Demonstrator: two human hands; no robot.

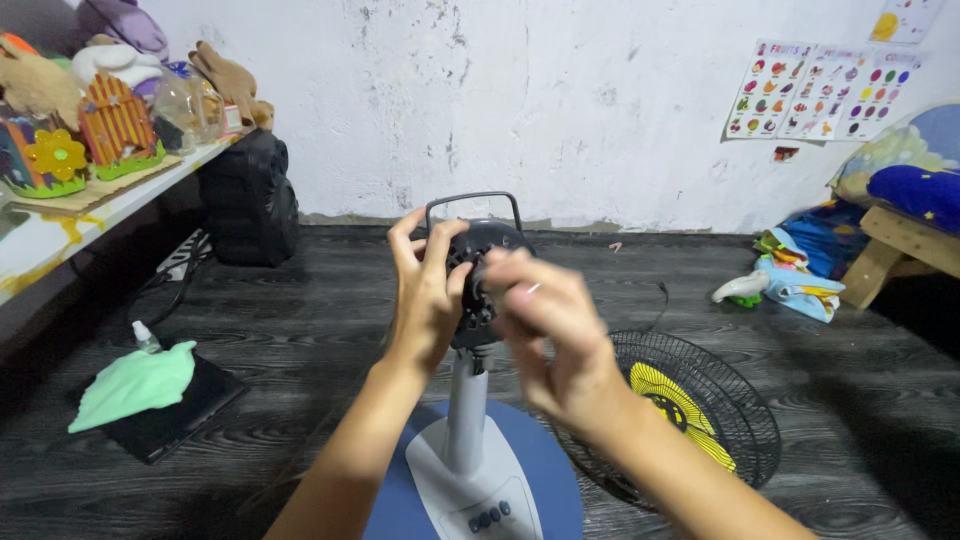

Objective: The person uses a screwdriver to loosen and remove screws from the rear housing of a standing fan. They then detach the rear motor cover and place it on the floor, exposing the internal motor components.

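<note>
The left hand [428, 290] wraps around the side of the black fan motor head [478, 285], which sits atop a grey stand [466, 410] between both hands. The right hand [545, 330], blurred, curls its fingers at the motor's front; whether it grips anything I cannot tell. Right of that hand, a black fan grille [720, 425] lies on the floor [300, 330].

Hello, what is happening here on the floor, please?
A person works on a stand fan that is taken apart. The left hand grips the dark motor head on top of the grey pole, and the right hand, blurred by motion, is at the front of the motor. The fan's blue base stands on the dark wooden floor. The black wire grille with a yellow centre lies to the right of the base. A green cloth lies on the left.
</note>
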